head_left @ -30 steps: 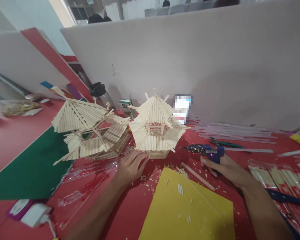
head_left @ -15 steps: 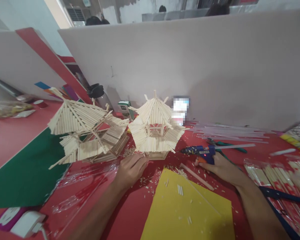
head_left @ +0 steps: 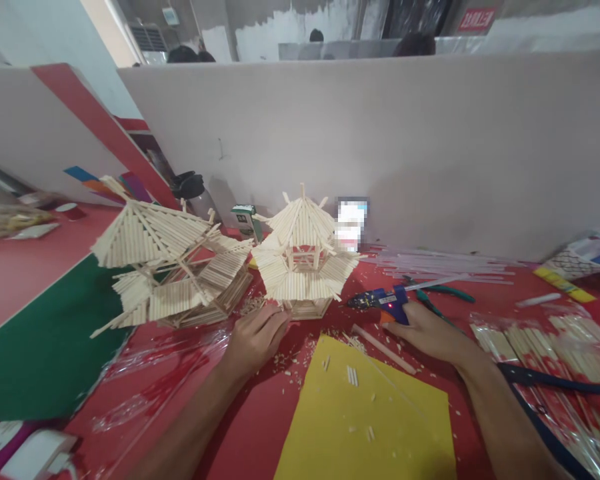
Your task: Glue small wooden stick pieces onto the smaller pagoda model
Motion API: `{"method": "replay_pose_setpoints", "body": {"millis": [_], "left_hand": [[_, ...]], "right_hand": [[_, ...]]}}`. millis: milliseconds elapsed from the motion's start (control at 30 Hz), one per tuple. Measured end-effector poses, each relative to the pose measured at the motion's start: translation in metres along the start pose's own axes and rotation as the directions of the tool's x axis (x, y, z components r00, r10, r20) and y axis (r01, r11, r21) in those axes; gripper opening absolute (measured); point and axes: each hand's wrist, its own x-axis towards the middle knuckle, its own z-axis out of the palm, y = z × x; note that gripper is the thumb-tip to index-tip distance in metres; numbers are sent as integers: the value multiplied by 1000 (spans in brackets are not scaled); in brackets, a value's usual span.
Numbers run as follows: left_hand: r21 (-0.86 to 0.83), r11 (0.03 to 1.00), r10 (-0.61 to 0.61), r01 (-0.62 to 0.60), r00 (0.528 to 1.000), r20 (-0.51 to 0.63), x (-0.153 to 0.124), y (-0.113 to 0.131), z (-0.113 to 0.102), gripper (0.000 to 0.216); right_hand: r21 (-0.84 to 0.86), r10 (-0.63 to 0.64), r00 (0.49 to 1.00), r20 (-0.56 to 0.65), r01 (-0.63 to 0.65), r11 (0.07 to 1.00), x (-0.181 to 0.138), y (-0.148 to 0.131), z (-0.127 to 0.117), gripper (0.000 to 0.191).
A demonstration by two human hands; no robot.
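Note:
In the middle of the table stands a pavilion model (head_left: 305, 283) made of pale wooden sticks, with two tiers of roof. My left hand (head_left: 260, 333) is at the lower left of its base, fingers together and curled against it; the fingertips are partly hidden. On the right, my right hand (head_left: 427, 330) is wrapped round a blue glue gun (head_left: 393, 303) with a small red light lit. Its nozzle points left, close to the model's lower right edge. A clear glue stick (head_left: 437, 283) juts from the gun's back. A second stick pavilion (head_left: 170, 260) leans, tilted, on the left.
A yellow sheet (head_left: 375, 420) with stick bits lies in front. Green-handled pliers (head_left: 450, 291), loose glue sticks (head_left: 445, 267) and bagged wooden sticks (head_left: 530, 353) are right. Behind are a phone (head_left: 351, 223) and a grey partition (head_left: 430, 133). A white plug (head_left: 37, 457) sits front left.
The whole view has shifted a little, so most things appear slightly further left. Both hands keep nearly the same place relative to the model, and the glue gun stays in my right hand.

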Motion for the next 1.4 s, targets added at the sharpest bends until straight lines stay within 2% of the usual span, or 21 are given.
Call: {"method": "replay_pose_setpoints", "body": {"millis": [200, 400, 667, 767, 867, 1000, 1100, 1233, 1400], "left_hand": [[-12, 999, 41, -41, 999, -19, 3, 5, -5, 16], [-30, 995, 99, -100, 995, -12, 1, 9, -9, 17], [-43, 991, 130, -130, 992, -5, -2, 12, -10, 15], [-33, 991, 132, -133, 991, -9, -2, 11, -11, 14], [-30, 991, 133, -133, 991, 13, -2, 11, -11, 15], [-16, 991, 132, -132, 991, 3, -5, 10, -9, 14], [-48, 991, 129, -128, 991, 28, -8, 11, -10, 13], [-76, 990, 122, -117, 990, 71, -7, 17, -14, 12], [-34, 999, 39, -33, 985, 169, 1, 38, -11, 18]], "right_hand": [[48, 13, 998, 63, -16, 999, 2, -17, 6, 26], [71, -81, 996, 24, 79, 994, 2, -29, 11, 10], [139, -36, 998, 43, 30, 990, -1, -36, 12, 18], [196, -5, 988, 157, -26, 980, -3, -30, 13, 21], [336, -7, 940, 341, -115, 935, -8, -22, 15, 22], [539, -158, 912, 380, -79, 839, -15, -15, 10, 25], [601, -228, 881, 415, -77, 795, -20, -12, -1, 19], [557, -147, 918, 367, -90, 826, -24, -8, -17, 20], [243, -12, 968, 251, -51, 969, -25, 3, -31, 32]]}}
